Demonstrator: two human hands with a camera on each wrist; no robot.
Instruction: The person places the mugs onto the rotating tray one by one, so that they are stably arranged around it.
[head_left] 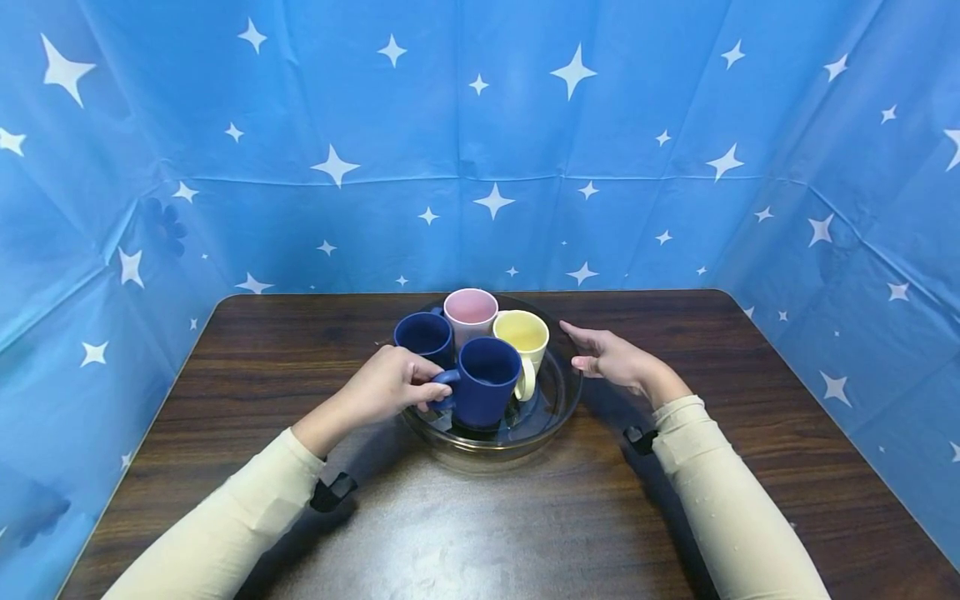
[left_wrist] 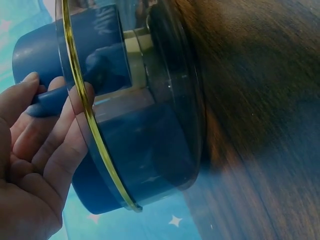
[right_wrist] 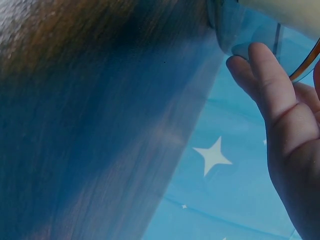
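Observation:
My left hand pinches the handle of a blue mug at the front of a clear glass bowl. In the left wrist view, this mug shows partly through the bowl's wall, its base appearing higher than the bowl's floor. Inside the bowl stand a second blue mug, a pink mug and a yellow mug whose handle faces forward. My right hand is at the bowl's right side with fingers extended; whether it touches the glass I cannot tell.
The bowl stands toward the back of a dark wood-grain table. A blue curtain with white stars hangs behind and along both sides. Black straps are on both wrists.

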